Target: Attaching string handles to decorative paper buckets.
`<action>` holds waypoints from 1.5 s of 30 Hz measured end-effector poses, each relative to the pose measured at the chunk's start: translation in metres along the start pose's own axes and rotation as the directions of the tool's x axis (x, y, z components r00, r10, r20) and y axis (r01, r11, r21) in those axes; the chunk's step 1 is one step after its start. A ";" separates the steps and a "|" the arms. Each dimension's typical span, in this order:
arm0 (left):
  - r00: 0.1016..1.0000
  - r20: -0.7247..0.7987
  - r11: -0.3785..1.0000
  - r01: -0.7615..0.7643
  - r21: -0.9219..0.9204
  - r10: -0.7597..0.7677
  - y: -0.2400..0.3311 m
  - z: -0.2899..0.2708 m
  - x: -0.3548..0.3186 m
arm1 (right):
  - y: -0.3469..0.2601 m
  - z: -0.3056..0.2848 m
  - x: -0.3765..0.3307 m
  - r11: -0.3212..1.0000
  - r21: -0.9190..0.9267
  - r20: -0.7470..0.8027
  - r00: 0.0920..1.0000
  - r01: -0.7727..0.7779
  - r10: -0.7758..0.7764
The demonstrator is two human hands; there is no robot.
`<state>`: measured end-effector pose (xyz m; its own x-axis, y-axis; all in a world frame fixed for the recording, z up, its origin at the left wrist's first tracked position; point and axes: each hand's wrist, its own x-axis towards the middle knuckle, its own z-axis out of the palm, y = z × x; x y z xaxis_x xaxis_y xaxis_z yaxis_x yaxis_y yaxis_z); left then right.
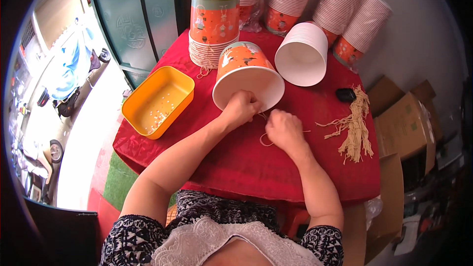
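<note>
An orange patterned paper bucket (246, 61) lies on its side on the table, its white mouth turned toward me. My left hand (240, 108) is at the lower rim of that mouth, fingers curled in a pinch; what they hold is too small to make out. Just right of it, my right hand (285, 129) is closed on a thin beige string (264, 143). The string loops below the right hand, and a short end sticks out on its right side. A strand also runs up between the two hands toward the bucket's rim.
A yellow tub (172, 81) with small white bits stands left. Behind are an upright bucket stack (215, 24), a lying white-mouthed stack (303, 61) and several wrapped stacks (340, 0). A string bundle (358, 130) and black object (345, 94) lie right, cardboard boxes (404, 123) beyond.
</note>
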<state>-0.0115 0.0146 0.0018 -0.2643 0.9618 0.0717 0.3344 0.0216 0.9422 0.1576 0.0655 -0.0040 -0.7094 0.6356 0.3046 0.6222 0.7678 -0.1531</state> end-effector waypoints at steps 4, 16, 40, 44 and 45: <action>0.999 0.019 0.999 0.036 0.031 -0.037 0.006 -0.001 -0.003 | 0.019 -0.011 0.003 0.990 -0.079 -0.153 0.983 -0.114 0.101; 0.998 0.027 0.998 0.057 0.015 -0.058 0.003 -0.002 -0.001 | 0.003 0.004 0.004 0.975 0.220 -0.055 0.998 -0.020 0.033; 0.985 0.165 0.995 -0.063 0.073 0.051 -0.009 -0.006 0.000 | -0.004 0.007 0.010 0.843 0.528 -0.384 0.915 0.104 0.127; 0.984 0.173 0.999 -0.046 -0.012 0.048 -0.014 -0.011 0.000 | -0.010 0.013 0.006 0.784 0.621 -0.269 0.941 0.007 0.205; 0.983 0.175 0.998 -0.054 -0.011 0.055 -0.015 -0.011 0.000 | -0.011 0.017 0.007 0.756 0.654 -0.227 0.951 -0.013 0.212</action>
<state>-0.0264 0.0114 -0.0089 -0.0834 0.9944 0.0655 0.3379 -0.0336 0.9406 0.1405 0.0625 -0.0159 -0.4675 0.7486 0.4702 0.2628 0.6255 -0.7346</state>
